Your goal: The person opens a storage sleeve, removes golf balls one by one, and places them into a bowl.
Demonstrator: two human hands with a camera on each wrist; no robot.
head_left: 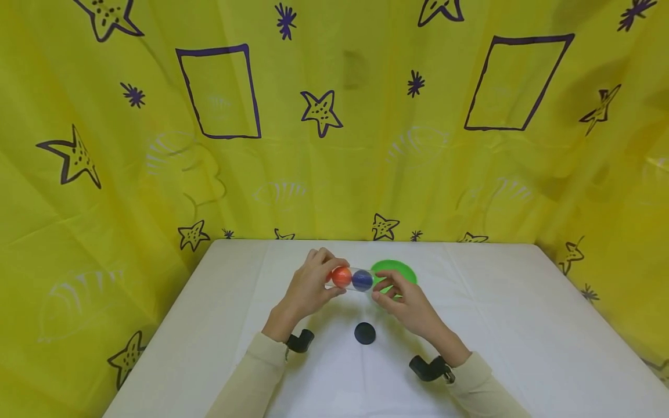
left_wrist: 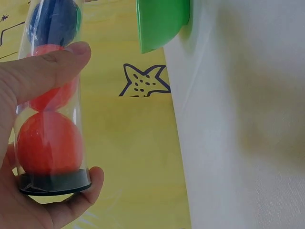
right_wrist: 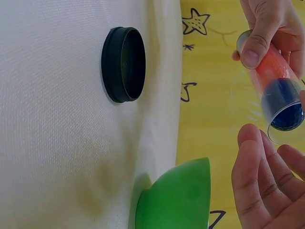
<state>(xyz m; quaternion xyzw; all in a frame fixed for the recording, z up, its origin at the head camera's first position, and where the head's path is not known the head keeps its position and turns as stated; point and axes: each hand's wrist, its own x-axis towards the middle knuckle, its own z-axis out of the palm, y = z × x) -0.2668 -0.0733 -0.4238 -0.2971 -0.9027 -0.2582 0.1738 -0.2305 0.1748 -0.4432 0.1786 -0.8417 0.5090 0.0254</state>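
Observation:
My left hand grips a clear plastic tube around its capped end. Inside the tube are two orange-red balls and a dark blue ball, lined up one after another. A black cap closes the end by the left palm; the other end is uncovered, with the blue ball near its mouth. At that uncovered end is my right hand, its fingers loosely bent and the fingertips right at the rim. The tube is held above the table, nearly level in the head view.
A loose black cap lies on the white table, nearer to me than the tube. A green bowl stands behind the right hand. The yellow patterned curtain hangs beyond the table's far edge.

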